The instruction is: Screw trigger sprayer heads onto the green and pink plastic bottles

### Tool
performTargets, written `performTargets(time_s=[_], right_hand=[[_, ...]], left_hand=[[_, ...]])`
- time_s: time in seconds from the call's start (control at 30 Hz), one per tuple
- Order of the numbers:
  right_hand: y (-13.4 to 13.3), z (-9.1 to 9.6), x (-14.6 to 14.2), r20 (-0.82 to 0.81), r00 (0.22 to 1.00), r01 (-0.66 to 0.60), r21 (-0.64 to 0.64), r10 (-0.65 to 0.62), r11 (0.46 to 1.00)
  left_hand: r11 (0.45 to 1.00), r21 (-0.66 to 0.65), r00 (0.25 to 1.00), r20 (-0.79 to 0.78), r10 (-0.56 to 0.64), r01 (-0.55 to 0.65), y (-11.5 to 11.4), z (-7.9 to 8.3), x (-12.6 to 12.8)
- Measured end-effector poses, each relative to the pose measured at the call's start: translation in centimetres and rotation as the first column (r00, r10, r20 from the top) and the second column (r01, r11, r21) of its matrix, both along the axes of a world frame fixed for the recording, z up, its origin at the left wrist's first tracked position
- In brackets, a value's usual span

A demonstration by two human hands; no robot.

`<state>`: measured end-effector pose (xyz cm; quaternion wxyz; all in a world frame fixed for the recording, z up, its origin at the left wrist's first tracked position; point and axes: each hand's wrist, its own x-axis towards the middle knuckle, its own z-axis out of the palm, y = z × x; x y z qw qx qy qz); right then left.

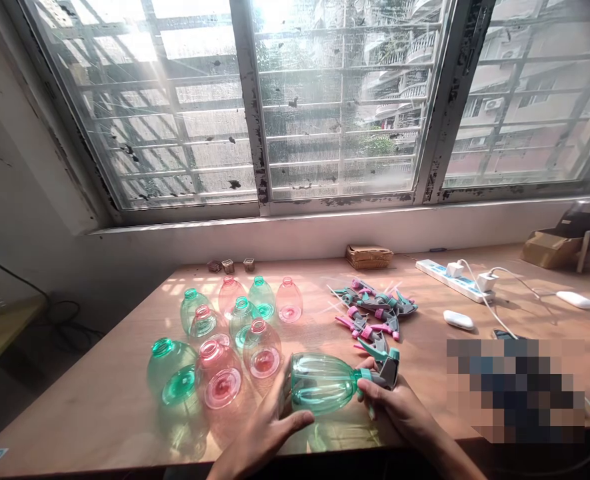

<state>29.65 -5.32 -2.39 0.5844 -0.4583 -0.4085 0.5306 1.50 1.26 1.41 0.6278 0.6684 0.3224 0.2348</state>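
Observation:
A clear green spray bottle point(322, 383) lies sideways between my hands above the table's front edge. My left hand point(279, 423) cups its base, the thumb stretched along the underside. At the neck, my right hand point(382, 393) pinches the green collar with thumb and fingers. The grey and green trigger head point(389, 367) sits on the neck; whether it is fully tight I cannot tell. Left of my hands stand several open-necked bottles, green ones point(172, 370) and pink ones point(221, 373). Beyond my right hand lies a heap of loose trigger heads point(375, 310) in pink, green and grey.
A white power strip point(455, 281) with plugged-in chargers and cables lies at the right, near a white case point(458, 320). A cardboard package point(369, 257) rests by the wall, a cardboard box point(557, 247) at far right. A blurred patch point(517, 393) covers the front right.

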Motion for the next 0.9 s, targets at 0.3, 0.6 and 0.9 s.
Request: performTargets(time_s=[0.3, 0.6, 0.9], right_hand=[[0.0, -1.0, 0.1, -0.11, 0.993, 0.048, -0.019, -0.05, 0.999], [0.1, -0.4, -0.1, -0.076, 0.996, 0.036, -0.004, -0.036, 0.999], [0.0, -0.2, 0.0, -0.014, 1.0, 0.023, 0.0, -0.023, 1.0]], left_hand=[[0.998, 0.005, 0.995, 0.078, -0.065, 0.065, -0.2, -0.2, 0.4], [0.997, 0.034, 0.997, 0.006, -0.077, 0.076, 0.0, -0.4, -0.2], [0.995, 0.102, 1.0, -0.026, -0.014, 0.017, -0.2, -0.5, 0.0]])
